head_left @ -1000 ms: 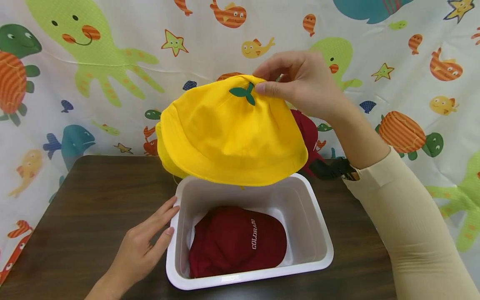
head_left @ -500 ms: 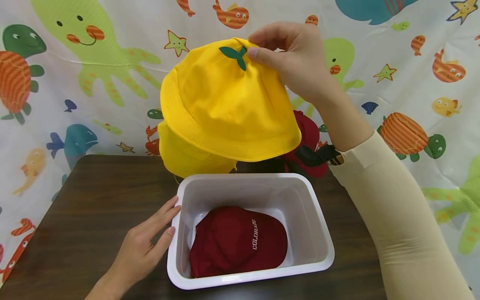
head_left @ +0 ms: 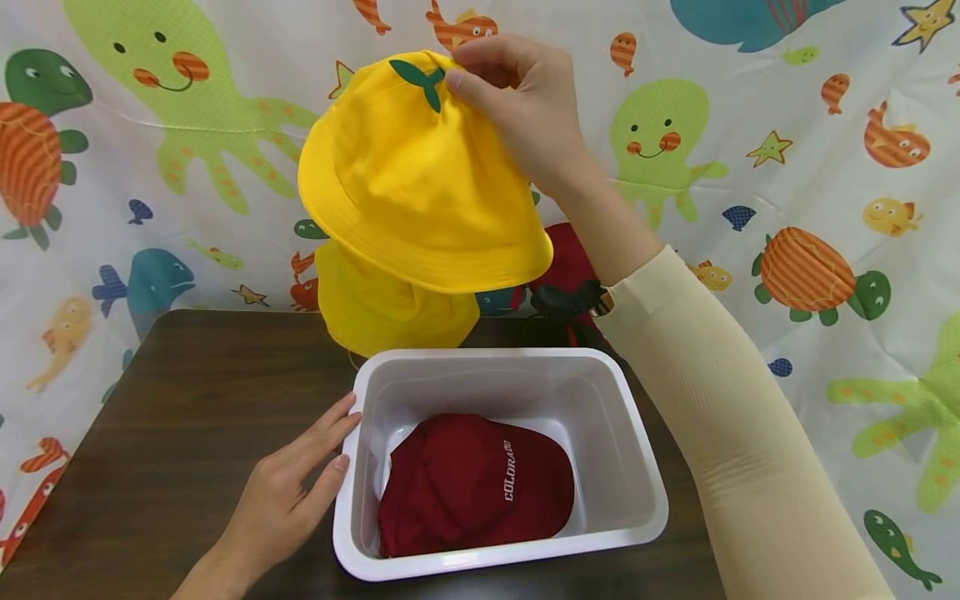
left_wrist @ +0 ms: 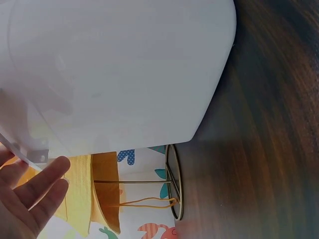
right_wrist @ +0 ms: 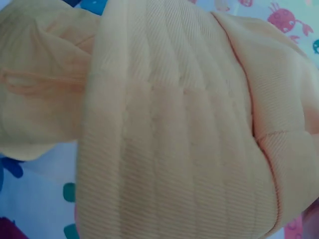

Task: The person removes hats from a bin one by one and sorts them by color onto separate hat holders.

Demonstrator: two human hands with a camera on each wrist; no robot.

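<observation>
My right hand [head_left: 528,108] pinches a yellow bucket hat [head_left: 420,183] at the top of its crown, beside a green leaf emblem. The hat hangs tilted above another yellow hat [head_left: 390,321], partly covering it. The held hat's brim [right_wrist: 179,149] fills much of the right wrist view. With fairly straight fingers, my left hand [head_left: 281,500] touches the left rim of a white plastic bin [head_left: 487,356]. A dark red cap [head_left: 465,492] marked COLORADO lies inside the bin. In the left wrist view, the left fingers [left_wrist: 45,181] are at the bin's edge.
Behind the bin, the lower yellow hat is on a thin wire stand [left_wrist: 134,181]. Another dark red cap [head_left: 564,254] is at the back right, mostly hidden by my forearm and its black wrist device. A patterned sea-animal curtain [head_left: 225,233] hangs behind the dark wooden table [head_left: 187,408].
My right hand has lifted the yellow bucket hat up, then moved it left, uncovering more of the lower yellow hat and the bin's back rim. My left hand has stayed on the bin.
</observation>
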